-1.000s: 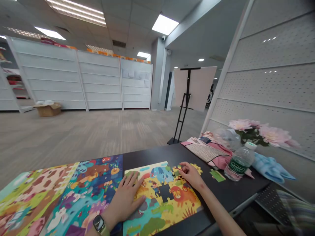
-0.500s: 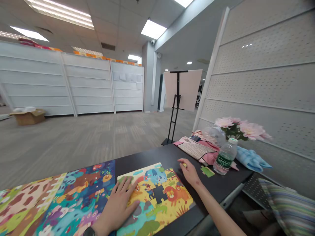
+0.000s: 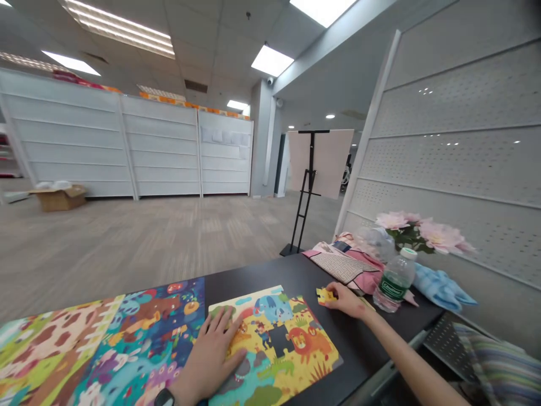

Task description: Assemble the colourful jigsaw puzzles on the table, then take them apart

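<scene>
My left hand lies flat with fingers spread on the left part of an animal jigsaw puzzle. Lions, an elephant and a crocodile are printed on it, and a dark gap shows near its middle. To the right of the puzzle, my right hand pinches the right side of a yellow puzzle piece at the black table. Whether the piece is lifted is hard to tell. A green piece behind the right hand is mostly hidden.
Two more colourful puzzles, one blue and one with a cow pattern, lie at left. Folded pink cloths, a water bottle, pink flowers and a blue cloth crowd the right end. An easel stands beyond.
My right hand has shifted right and closed its fingertips on the yellow piece, covering most of the green piece. My left hand stays on the puzzle. The view has tilted slightly.
</scene>
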